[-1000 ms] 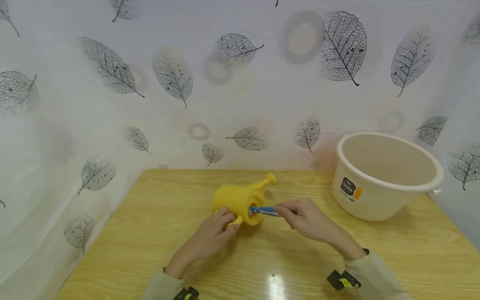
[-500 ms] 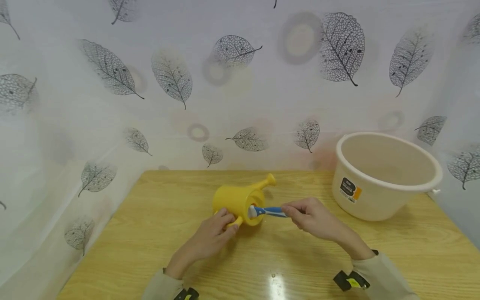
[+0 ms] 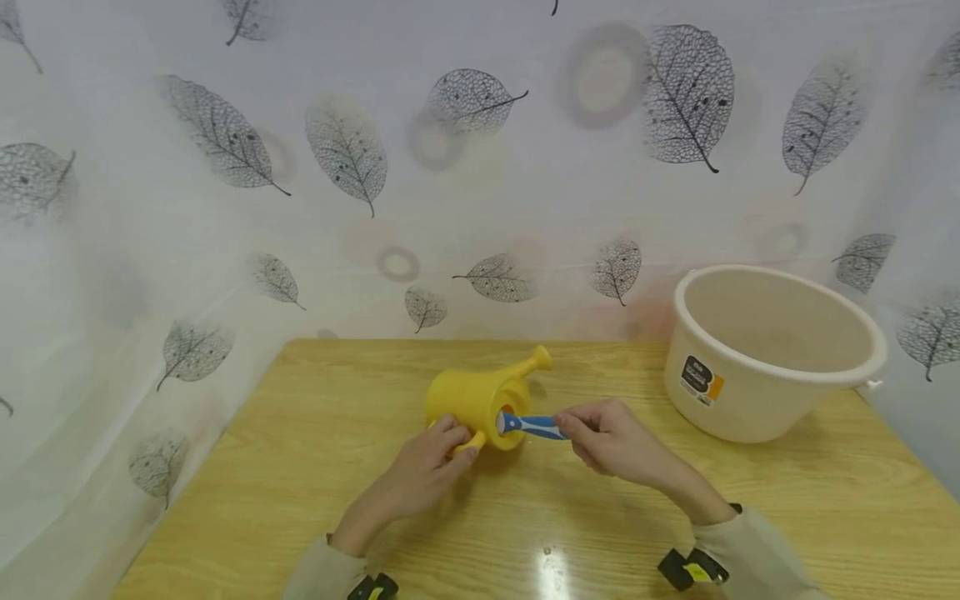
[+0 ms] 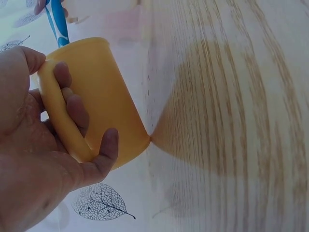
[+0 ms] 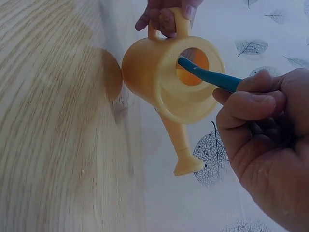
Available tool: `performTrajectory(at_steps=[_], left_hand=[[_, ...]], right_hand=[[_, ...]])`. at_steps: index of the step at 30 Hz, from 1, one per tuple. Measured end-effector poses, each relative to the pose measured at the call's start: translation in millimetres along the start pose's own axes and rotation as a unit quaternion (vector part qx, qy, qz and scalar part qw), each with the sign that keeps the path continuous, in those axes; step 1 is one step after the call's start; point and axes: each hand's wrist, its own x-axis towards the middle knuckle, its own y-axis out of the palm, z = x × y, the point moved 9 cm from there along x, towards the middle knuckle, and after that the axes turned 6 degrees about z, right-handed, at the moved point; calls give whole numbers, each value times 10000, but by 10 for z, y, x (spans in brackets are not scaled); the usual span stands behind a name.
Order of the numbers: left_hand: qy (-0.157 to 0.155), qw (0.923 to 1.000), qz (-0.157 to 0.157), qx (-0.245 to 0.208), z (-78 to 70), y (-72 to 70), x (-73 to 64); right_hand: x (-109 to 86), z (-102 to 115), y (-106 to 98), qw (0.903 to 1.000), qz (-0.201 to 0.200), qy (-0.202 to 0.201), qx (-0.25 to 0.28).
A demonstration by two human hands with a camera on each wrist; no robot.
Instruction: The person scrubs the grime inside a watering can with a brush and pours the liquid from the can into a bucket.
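A yellow watering can [image 3: 463, 396] lies tipped on its side on the table, its round top opening facing right and its spout pointing to the back right. My left hand [image 3: 423, 471] grips the can's handle [image 4: 60, 104], fingers curled through the loop. Between the thumb and fingers of my right hand [image 3: 618, 442] is the handle of a small blue-and-white brush [image 3: 536, 426]. The brush's far end sits at the opening [image 5: 193, 67]; its tip is hidden inside the can, as the right wrist view shows.
A large cream bucket [image 3: 750, 400] with a label stands at the right of the wooden table [image 3: 262, 467]. Behind and to the left hangs a pale curtain [image 3: 517, 208] printed with leaves.
The brush came partway out of the can's opening to the right, showing its white end, then moved back in a little. The left hand and the can stayed in place.
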Motion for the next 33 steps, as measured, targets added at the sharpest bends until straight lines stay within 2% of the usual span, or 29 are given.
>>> performTrajectory(at_steps=[16,26,33], left_hand=[[50,9999,92,-85,-27,13,13],[47,9998,89,-150,-34,1,12],[50,9998,72,-159,-21,3,-1]], right_hand=[[135,-16,137,9988,24,293,381],[96,-20,105,9990,49,305,317],[35,-57,65,9973,47,394,616]])
